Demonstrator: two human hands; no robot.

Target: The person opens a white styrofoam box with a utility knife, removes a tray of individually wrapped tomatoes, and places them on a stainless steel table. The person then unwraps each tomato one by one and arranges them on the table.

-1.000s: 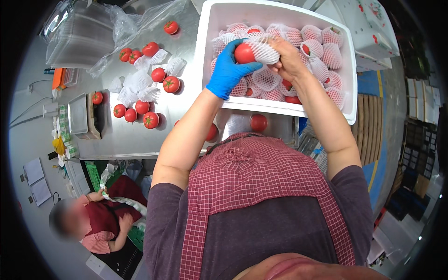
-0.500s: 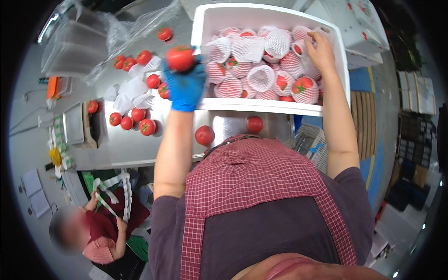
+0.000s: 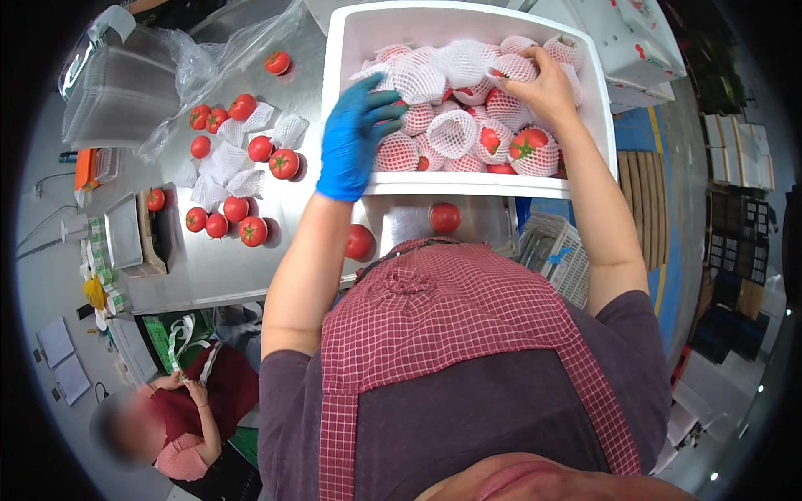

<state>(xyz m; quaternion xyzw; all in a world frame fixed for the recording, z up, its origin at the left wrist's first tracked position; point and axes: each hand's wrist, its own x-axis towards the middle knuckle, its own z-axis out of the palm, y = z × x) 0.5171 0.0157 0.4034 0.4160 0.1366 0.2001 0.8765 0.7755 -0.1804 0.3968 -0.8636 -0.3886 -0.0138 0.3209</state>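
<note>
2 hands work apart in the white crate (image 3: 351, 50): gloved left hand (image 3: 355, 138) spread empty, right hand (image 3: 547, 83) gripping a netted tomato (image 3: 511, 68).

A white foam box (image 3: 359, 50) is seen at upper centre, filled with tomatoes in white net sleeves (image 3: 451, 134). Clear plastic containers (image 3: 113, 92) and a crumpled clear bag (image 3: 225, 50) are seen upper left. White cartons (image 3: 639, 46) are stacked at upper right.
</note>
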